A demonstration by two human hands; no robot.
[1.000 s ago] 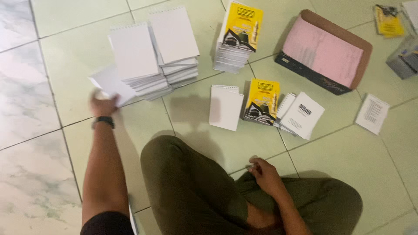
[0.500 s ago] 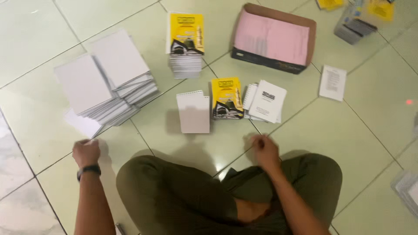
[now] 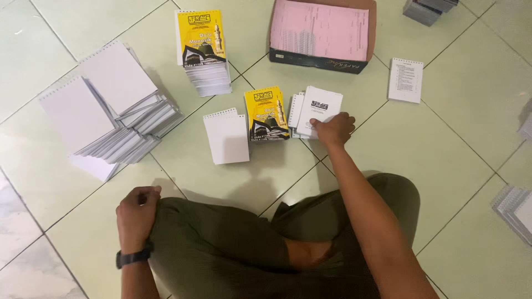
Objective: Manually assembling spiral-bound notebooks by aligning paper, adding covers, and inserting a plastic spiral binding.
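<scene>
My right hand [image 3: 332, 128] reaches forward over the tiled floor. Its fingers close on the lower corner of a white booklet with black print [image 3: 320, 106], which tops a small pile of spiral-bound pads. Just left of it lie a yellow-covered booklet [image 3: 267, 113] and a blank white spiral pad [image 3: 226, 135]. My left hand [image 3: 136, 213], with a black watch on the wrist, rests curled on my left knee and holds nothing. My crossed legs in olive trousers fill the lower middle.
Two fanned stacks of white spiral pads [image 3: 100, 105] lie at the left. A tall stack of yellow-covered booklets [image 3: 202, 50] stands behind. A cardboard box of pink sheets [image 3: 321, 33] is at the top, and a printed white pad [image 3: 405, 80] to its right. More pads [image 3: 515, 207] lie at the right edge.
My left hand drew back from the white pad stacks to my knee. My right hand left my lap and reached out onto the white printed booklet.
</scene>
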